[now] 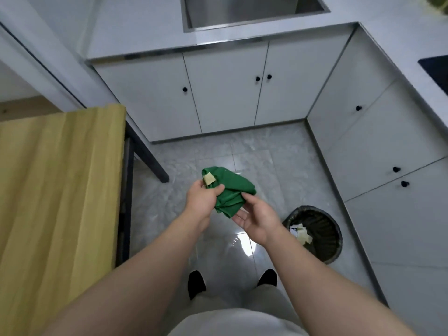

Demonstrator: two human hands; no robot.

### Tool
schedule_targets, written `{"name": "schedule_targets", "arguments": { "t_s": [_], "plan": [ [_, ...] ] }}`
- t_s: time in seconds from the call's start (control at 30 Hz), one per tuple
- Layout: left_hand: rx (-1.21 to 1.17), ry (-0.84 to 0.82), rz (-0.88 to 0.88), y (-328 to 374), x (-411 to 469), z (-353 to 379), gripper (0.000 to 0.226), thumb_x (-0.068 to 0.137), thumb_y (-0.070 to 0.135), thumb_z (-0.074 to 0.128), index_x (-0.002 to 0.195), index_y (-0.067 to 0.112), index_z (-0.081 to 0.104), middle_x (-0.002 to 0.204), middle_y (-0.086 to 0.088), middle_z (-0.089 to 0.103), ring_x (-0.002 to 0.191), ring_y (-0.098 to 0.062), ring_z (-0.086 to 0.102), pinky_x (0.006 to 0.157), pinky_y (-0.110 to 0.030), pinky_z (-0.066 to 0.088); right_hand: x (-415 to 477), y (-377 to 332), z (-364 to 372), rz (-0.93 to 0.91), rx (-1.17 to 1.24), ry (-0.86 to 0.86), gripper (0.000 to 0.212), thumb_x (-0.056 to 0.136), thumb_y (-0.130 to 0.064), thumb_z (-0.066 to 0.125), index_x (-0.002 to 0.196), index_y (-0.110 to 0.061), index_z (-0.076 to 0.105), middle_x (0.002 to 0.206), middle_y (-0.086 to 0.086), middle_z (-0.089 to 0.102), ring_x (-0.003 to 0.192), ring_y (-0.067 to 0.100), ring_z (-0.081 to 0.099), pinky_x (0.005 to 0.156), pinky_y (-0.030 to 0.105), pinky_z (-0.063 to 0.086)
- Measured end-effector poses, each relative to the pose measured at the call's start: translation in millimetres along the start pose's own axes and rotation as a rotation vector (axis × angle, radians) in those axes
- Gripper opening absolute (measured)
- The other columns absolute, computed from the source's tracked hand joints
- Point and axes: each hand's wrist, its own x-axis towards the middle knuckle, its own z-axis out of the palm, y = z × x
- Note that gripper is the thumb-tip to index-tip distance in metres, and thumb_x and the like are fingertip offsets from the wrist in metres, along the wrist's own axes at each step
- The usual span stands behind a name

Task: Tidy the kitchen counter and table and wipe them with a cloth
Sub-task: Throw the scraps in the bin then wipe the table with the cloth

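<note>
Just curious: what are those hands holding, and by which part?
A crumpled green cloth: the left hand grips its left side, the right hand pinches its lower right edge.

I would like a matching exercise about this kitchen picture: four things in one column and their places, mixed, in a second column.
1. green cloth
2. waste bin
3. sink
4. yellow tablecloth

a. in the counter, at the top
b. held by left hand and right hand
c. on the floor, at the person's right
d. at the left

Pairs: 1-b, 2-c, 3-a, 4-d.
</note>
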Motion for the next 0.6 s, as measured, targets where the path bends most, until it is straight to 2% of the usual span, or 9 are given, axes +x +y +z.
{"name": "schedule_targets", "arguments": {
  "t_s": [0.07,0.2,0.27,0.33,0.37,0.43,0.53,0.6],
  "plan": [
    [0.038,-0.045,-0.005,-5,1,2,0.029,0.084,-0.001,0.071,0.111,0.007,0.064,0.106,-0.01,0.074,0.098,-0.026,0.072,0.091,-0.047,0.057,-2,6,-3,-0.038,0.028,0.046,0.025,0.1,-0.013,0.055,0.124,-0.018,0.06,0.11,0.013,0.074,0.095,0.031,0.071,0.088,0.044,0.058],
    [0.14,-0.178,-0.086,-33,-3,37,0.028,0.081,-0.003,0.073,0.107,0.008,0.066,0.103,-0.009,0.075,0.095,-0.025,0.072,0.089,-0.045,0.058,-13,11,-41,-0.17,0.155,0.195,0.024,0.1,-0.005,0.053,0.119,-0.019,0.058,0.107,0.015,0.073,0.093,0.031,0.071,0.093,0.051,0.054],
    [0.186,-0.261,-0.125,-49,-10,66,0.025,0.083,-0.003,0.072,0.104,0.01,0.068,0.104,-0.009,0.075,0.09,-0.021,0.073,0.078,-0.033,0.06,-17,6,-69,-0.26,0.199,0.277,0.022,0.1,-0.002,0.053,0.116,-0.017,0.059,0.108,0.016,0.073,0.095,0.032,0.071,0.092,0.053,0.055],
    [0.263,-0.327,-0.172,-67,-17,99,0.02,0.086,0.001,0.072,0.103,0.011,0.068,0.102,-0.005,0.074,0.079,-0.012,0.069,0.056,-0.014,0.053,-14,-1,-107,-0.346,0.172,0.416,0.018,0.1,-0.003,0.054,0.113,-0.014,0.061,0.105,0.015,0.074,0.094,0.032,0.072,0.087,0.052,0.057],
    [0.304,-0.358,-0.215,-77,-20,116,0.017,0.087,0.005,0.072,0.102,0.012,0.068,0.098,-0.003,0.072,0.075,-0.009,0.066,0.048,-0.01,0.047,-10,-7,-129,-0.388,0.124,0.5,0.016,0.1,-0.004,0.055,0.113,-0.013,0.061,0.103,0.014,0.074,0.092,0.031,0.072,0.086,0.052,0.058],
    [0.391,-0.389,-0.289,-97,-20,146,0.008,0.089,0.014,0.073,0.094,0.014,0.067,0.09,-0.004,0.068,0.07,-0.012,0.06,0.042,-0.011,0.041,3,-20,-175,-0.423,-0.056,0.678,0.015,0.099,-0.009,0.058,0.113,-0.011,0.062,0.105,0.013,0.072,0.094,0.029,0.071,0.09,0.053,0.057],
    [0.536,-0.338,-0.322,-132,-6,184,0.024,0.085,0.022,0.078,0.075,0.018,0.057,0.083,-0.006,0.063,0.076,-0.018,0.058,0.048,-0.02,0.038,32,-40,-247,-0.372,-0.35,0.844,0.018,0.099,-0.012,0.057,0.117,-0.012,0.061,0.111,0.011,0.068,0.102,0.029,0.065,0.097,0.049,0.054],
    [0.575,-0.287,-0.334,-152,9,203,0.026,0.084,0.02,0.078,0.074,0.02,0.054,0.081,-0.005,0.063,0.081,-0.02,0.063,0.054,-0.019,0.042,56,-55,-293,-0.338,-0.526,0.88,0.025,0.1,-0.012,0.056,0.124,-0.008,0.06,0.114,0.01,0.065,0.107,0.031,0.062,0.098,0.044,0.052]
  ]
}}
